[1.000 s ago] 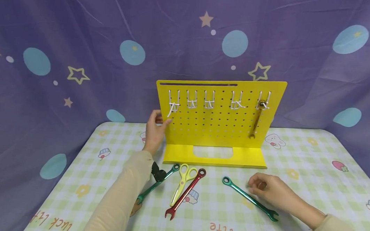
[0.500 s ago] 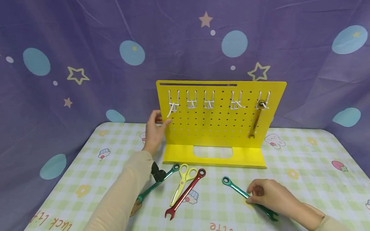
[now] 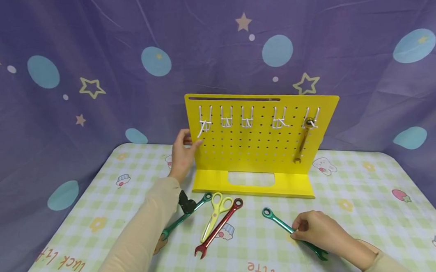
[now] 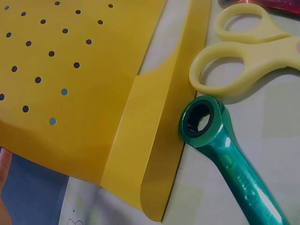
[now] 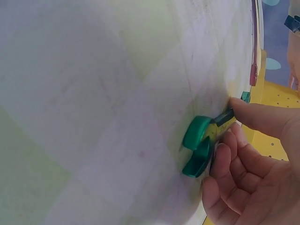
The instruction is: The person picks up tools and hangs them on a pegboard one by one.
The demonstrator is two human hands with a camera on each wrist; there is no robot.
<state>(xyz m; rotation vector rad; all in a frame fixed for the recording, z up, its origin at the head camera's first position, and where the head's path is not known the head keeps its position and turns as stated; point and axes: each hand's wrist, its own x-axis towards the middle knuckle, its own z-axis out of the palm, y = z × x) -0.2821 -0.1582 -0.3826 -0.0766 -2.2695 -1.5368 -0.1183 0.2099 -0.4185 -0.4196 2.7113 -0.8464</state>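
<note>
At the left edge of the yellow pegboard (image 3: 254, 154), my left hand (image 3: 183, 154) grips the panel, thumb in front and fingers behind it. My right hand (image 3: 318, 231) pinches the middle of a green ratchet wrench (image 3: 280, 223) on the table at the right; its open end (image 5: 199, 136) shows in the right wrist view. Under my left forearm lies a second green wrench (image 3: 184, 218), partly covered by the wrist. Beside it are yellow scissors (image 3: 215, 214) and a red wrench (image 3: 220, 226).
White wire hooks (image 3: 246, 119) line the upper pegboard. From the rightmost hook hangs a gold-toned wrench (image 3: 302, 144). A checkered cloth (image 3: 125, 209) covers the table, and a purple patterned curtain (image 3: 215, 41) hangs behind.
My right hand has come down onto the green wrench at the right and taken hold of its shaft. The left hand stays on the pegboard's edge.
</note>
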